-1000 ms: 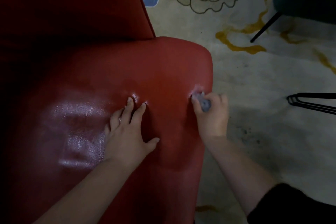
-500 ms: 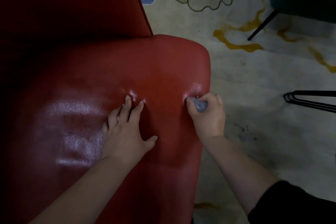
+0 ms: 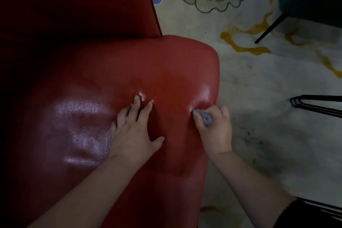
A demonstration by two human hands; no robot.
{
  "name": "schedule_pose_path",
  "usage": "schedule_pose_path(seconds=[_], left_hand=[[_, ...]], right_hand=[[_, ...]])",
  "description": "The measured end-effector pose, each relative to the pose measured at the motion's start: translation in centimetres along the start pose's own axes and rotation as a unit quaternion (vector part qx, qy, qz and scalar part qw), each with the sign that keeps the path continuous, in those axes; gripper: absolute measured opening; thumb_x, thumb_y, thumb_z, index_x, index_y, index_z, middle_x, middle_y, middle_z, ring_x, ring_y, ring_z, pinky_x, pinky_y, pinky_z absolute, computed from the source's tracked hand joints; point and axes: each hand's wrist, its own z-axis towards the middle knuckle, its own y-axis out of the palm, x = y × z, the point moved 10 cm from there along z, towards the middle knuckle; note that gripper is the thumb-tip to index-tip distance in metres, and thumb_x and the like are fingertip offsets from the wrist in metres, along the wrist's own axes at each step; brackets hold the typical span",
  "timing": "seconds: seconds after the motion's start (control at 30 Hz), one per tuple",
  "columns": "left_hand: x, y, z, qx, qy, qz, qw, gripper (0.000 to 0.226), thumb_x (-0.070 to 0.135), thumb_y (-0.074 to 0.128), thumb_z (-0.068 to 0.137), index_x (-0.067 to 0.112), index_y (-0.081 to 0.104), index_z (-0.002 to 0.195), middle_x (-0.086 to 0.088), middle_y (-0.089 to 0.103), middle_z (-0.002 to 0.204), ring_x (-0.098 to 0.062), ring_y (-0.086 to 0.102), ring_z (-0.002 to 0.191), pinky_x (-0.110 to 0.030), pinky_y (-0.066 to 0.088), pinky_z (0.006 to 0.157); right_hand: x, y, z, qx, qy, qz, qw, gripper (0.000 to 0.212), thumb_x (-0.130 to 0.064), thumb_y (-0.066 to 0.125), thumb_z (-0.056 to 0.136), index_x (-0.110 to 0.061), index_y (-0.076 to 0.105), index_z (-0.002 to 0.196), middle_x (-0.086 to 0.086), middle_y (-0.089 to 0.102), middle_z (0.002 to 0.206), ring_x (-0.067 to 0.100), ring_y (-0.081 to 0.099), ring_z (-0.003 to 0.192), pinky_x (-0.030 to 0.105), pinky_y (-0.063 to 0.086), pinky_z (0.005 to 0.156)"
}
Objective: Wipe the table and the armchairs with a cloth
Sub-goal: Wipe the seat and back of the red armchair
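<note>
We press our left hand (image 3: 134, 133) flat, fingers spread, on the shiny red leather armchair (image 3: 166, 72) while our right hand (image 3: 215, 129) pinches a small grey cloth (image 3: 205, 118) near its right edge.

The scene is dim, with muted colour. The armchair (image 3: 166, 72) takes soft light from above: a broad, mottled white sheen lies on the leather left of the left hand (image 3: 133, 133), and smaller bright spots sit by its fingertips and just above the right hand (image 3: 215, 131). The upper left and far left edge of the chair sink into near black, with no detail readable. The carpet (image 3: 268, 83) is the brightest area, yet a grey shadow spreads over it right of the right hand. Focus is soft throughout, with grainy, smeared texture on skin and leather. Straight lines bow slightly near the borders, as with a wide lens.
</note>
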Motion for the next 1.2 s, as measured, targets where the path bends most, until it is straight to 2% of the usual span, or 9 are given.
schedule_pose_path(seconds=[0.17,0.27,0.43,0.57,0.73,0.97,1.07,1.13,1.2], left_hand=[[-0.2,0.1,-0.1,-0.017,0.018,-0.012,1.000,0.103,0.067,0.065,0.066,0.042,0.005,0.147,0.010,-0.007,0.158,-0.018,0.010,0.135,-0.041,0.027,0.107],[-0.3,0.2,-0.1,-0.022,0.029,-0.021,0.999,0.103,0.064,0.066,0.068,0.044,0.003,0.147,0.011,-0.009,0.158,-0.016,0.007,0.135,-0.039,0.025,0.109],[-0.6,-0.4,-0.5,-0.036,0.048,-0.041,0.997,0.099,0.053,0.072,0.071,0.041,0.010,0.148,0.014,-0.007,0.158,-0.014,0.007,0.138,-0.036,0.024,0.110],[-1.2,-1.8,-1.3,-0.019,0.074,-0.061,0.995,0.084,0.037,0.073,0.076,0.030,0.029,0.147,0.010,0.009,0.158,-0.015,0.013,0.139,-0.040,0.030,0.112],[-3.2,-2.9,-3.1,0.023,0.062,-0.063,0.996,0.073,0.029,0.074,0.075,0.025,0.043,0.141,0.005,0.025,0.155,-0.021,0.027,0.134,-0.039,0.030,0.111],[-4.7,-0.2,-7.0,-0.051,0.035,-0.030,0.998,0.077,0.035,0.072,0.077,0.031,0.034,0.144,0.009,0.012,0.157,-0.016,0.014,0.138,-0.038,0.030,0.111],[-6.4,0.0,-8.8,-0.061,0.003,-0.016,0.998,0.078,0.030,0.073,0.076,0.032,0.035,0.144,0.006,0.013,0.157,-0.021,0.015,0.137,-0.035,0.026,0.112],[-7.6,0.4,-9.9,-0.076,-0.021,-0.012,0.997,0.079,0.025,0.073,0.076,0.032,0.033,0.145,0.003,0.011,0.158,-0.026,0.019,0.137,-0.034,0.025,0.114],[-8.7,1.2,-11.1,-0.099,-0.044,-0.012,0.994,0.081,0.022,0.071,0.077,0.034,0.029,0.146,0.002,0.008,0.158,-0.026,0.019,0.138,-0.035,0.025,0.114]], right_hand=[[-1.2,-0.8,5.6,0.021,-0.019,0.026,0.999,0.013,-0.022,0.072,0.082,-0.010,0.066,0.084,0.011,0.053,0.091,-0.001,0.040,0.078,0.004,0.031,0.075],[-1.1,-0.2,7.3,0.013,-0.010,0.015,1.000,0.016,-0.024,0.070,0.084,-0.009,0.064,0.086,0.008,0.048,0.094,0.012,0.048,0.081,0.012,0.034,0.078],[-1.2,0.5,-0.1,-0.020,-0.047,-0.021,0.998,0.018,-0.021,0.074,0.079,-0.010,0.060,0.078,0.002,0.041,0.088,0.013,0.044,0.072,0.012,0.032,0.073],[-1.7,0.6,-3.3,-0.050,-0.074,-0.015,0.996,0.015,-0.017,0.077,0.077,-0.010,0.064,0.079,0.001,0.045,0.088,0.009,0.046,0.072,0.003,0.031,0.077],[-3.9,1.1,-0.7,-0.052,-0.090,0.009,0.995,0.017,-0.020,0.075,0.078,-0.009,0.065,0.086,0.002,0.045,0.093,0.012,0.049,0.078,0.013,0.036,0.077],[-3.9,2.3,-8.5,-0.125,-0.122,-0.046,0.984,0.018,-0.019,0.078,0.075,-0.007,0.065,0.081,0.010,0.051,0.093,0.024,0.055,0.078,0.034,0.051,0.074],[-4.6,2.5,-8.5,-0.172,-0.128,-0.042,0.976,0.021,-0.020,0.078,0.075,-0.004,0.067,0.084,0.011,0.052,0.093,0.023,0.056,0.079,0.029,0.048,0.077],[-5.4,2.6,-7.6,-0.169,-0.141,-0.036,0.975,0.026,-0.020,0.078,0.076,-0.004,0.067,0.092,0.012,0.052,0.098,0.021,0.056,0.083,0.018,0.040,0.079],[-5.5,2.9,-7.9,-0.168,-0.136,-0.037,0.976,0.031,-0.019,0.078,0.076,-0.004,0.065,0.100,0.013,0.051,0.105,0.022,0.055,0.092,0.018,0.038,0.084]])
